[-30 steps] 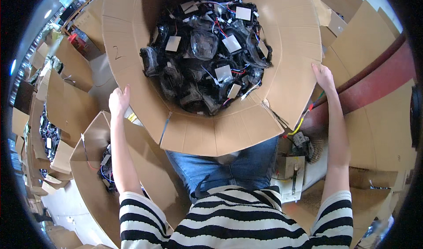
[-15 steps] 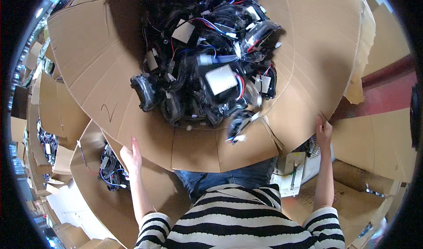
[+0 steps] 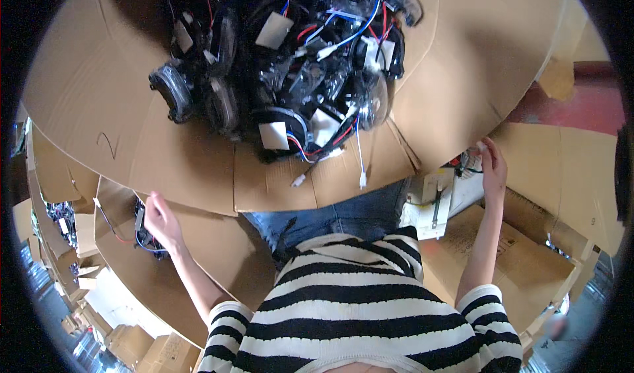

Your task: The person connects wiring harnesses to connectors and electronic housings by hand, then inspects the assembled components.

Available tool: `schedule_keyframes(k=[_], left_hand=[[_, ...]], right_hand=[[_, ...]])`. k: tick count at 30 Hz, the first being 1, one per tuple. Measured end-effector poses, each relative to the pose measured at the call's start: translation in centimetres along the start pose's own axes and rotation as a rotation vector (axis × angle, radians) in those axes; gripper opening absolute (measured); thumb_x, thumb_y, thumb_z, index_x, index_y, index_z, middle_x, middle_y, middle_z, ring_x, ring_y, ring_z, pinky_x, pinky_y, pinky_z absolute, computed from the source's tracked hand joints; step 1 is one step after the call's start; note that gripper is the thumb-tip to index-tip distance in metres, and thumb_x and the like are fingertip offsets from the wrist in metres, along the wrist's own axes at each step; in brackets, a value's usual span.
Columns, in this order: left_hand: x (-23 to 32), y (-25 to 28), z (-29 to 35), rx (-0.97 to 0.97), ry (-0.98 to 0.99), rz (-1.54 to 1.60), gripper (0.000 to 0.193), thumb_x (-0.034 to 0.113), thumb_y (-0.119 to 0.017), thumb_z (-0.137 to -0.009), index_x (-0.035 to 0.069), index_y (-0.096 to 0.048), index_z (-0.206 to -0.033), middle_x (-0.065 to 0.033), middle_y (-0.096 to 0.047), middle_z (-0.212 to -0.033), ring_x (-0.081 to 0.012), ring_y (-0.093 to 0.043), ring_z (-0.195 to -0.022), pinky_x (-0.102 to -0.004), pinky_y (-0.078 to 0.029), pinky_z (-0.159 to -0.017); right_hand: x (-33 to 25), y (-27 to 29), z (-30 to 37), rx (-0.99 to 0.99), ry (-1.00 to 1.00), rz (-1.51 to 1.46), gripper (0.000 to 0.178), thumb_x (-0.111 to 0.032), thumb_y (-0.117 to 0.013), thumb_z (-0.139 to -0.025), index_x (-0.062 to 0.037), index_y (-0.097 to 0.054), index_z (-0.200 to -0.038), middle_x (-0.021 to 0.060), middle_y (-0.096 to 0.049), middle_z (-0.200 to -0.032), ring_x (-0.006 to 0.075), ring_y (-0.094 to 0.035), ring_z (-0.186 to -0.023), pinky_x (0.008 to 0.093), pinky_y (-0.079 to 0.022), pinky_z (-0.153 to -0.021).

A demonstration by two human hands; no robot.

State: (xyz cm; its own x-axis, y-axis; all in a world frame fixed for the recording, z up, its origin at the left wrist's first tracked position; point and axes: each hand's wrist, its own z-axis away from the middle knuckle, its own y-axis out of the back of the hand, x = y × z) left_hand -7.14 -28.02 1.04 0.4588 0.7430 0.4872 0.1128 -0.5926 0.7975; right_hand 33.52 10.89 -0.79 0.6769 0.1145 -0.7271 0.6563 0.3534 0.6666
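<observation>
A large open cardboard box (image 3: pixel 462 82) tilts in front of me. Inside is a heap of black lamp-like units (image 3: pixel 304 75) with clear covers, pale square labels and red, blue and white wires. Two white connectors hang toward the near wall on their wires. My left hand (image 3: pixel 164 224) is closed on the box's rim at the left, its thumb uppermost and the other fingers mostly hidden. At the right rim, my right hand (image 3: pixel 493 171) grips the cardboard edge with bent fingers.
Below the left rim stands another cardboard box (image 3: pixel 218 247) with similar wired units in it. Further left are more boxes holding wired parts (image 3: pixel 61 218). A white surface with a small tool (image 3: pixel 436 208) is right of my legs, beside an open carton (image 3: pixel 508 261).
The box rim and its heap sit nearer the top of the view, shifted left. Units have slid and tumbled within the heap. Both hands have moved with the rim, the left one outward.
</observation>
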Motion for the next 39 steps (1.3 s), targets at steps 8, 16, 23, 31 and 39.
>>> schedule_keyframes(k=[8, 16, 23, 31, 39], left_hand=[[8.8, -9.1, 5.2, -0.59, -0.676, 0.157, 0.01, 0.007, -0.06, -0.068, 0.005, -0.059, -0.078, -0.0072, -0.057, -0.073, -0.0246, -0.055, -0.066, -0.0333, -0.044, -0.061], [8.4, -20.3, 4.6, -0.659, -1.226, -0.375, 0.023, 0.017, -0.048, -0.072, 0.007, -0.058, -0.09, -0.0069, -0.049, -0.098, -0.0195, -0.042, -0.099, -0.0371, -0.031, -0.089], [8.7, -18.5, 3.0, -0.896, -1.017, -0.136, 0.009, 0.014, -0.057, -0.068, 0.01, -0.057, -0.076, -0.0054, -0.056, -0.08, -0.0192, -0.053, -0.089, -0.0415, -0.027, -0.096], [11.6, -9.9, 2.1, -1.067, 0.119, 0.709, 0.026, 0.018, -0.036, -0.091, 0.0, -0.051, -0.102, -0.0015, -0.049, -0.065, -0.008, -0.045, -0.058, -0.0209, -0.038, -0.056], [14.4, -7.4, 2.9, -1.172, -0.047, 0.779, 0.03, 0.018, -0.037, -0.09, 0.0, -0.047, -0.112, -0.007, -0.055, -0.074, -0.0117, -0.052, -0.056, -0.0248, -0.044, -0.053]], right_hand=[[-5.8, -1.9, 11.0, -0.879, -0.04, -0.479, 0.035, 0.001, -0.046, -0.082, -0.0066, -0.037, -0.115, 0.0114, -0.061, -0.09, 0.0134, -0.057, -0.085, 0.0263, -0.042, -0.075], [-7.6, -4.5, 10.2, -1.03, 0.006, -0.172, 0.016, -0.008, -0.052, -0.081, -0.0022, -0.045, -0.094, 0.0157, -0.061, -0.086, 0.0226, -0.062, -0.079, 0.0286, -0.046, -0.065], [-8.9, -6.2, 10.0, -1.258, 0.245, 0.051, 0.017, -0.019, -0.051, -0.079, -0.0034, -0.052, -0.086, 0.0152, -0.056, -0.078, 0.0318, -0.055, -0.078, 0.0399, -0.044, -0.066], [-11.2, -7.7, 7.4, -1.041, 0.435, -0.203, 0.006, -0.005, -0.059, -0.072, -0.0034, -0.055, -0.076, 0.0091, -0.053, -0.069, 0.0259, -0.051, -0.066, 0.0347, -0.041, -0.059], [-12.6, -5.9, 5.2, -0.78, 0.232, -0.317, 0.007, -0.003, -0.06, -0.07, -0.0031, -0.054, -0.073, 0.0047, -0.051, -0.064, 0.0169, -0.046, -0.057, 0.0268, -0.034, -0.051]])
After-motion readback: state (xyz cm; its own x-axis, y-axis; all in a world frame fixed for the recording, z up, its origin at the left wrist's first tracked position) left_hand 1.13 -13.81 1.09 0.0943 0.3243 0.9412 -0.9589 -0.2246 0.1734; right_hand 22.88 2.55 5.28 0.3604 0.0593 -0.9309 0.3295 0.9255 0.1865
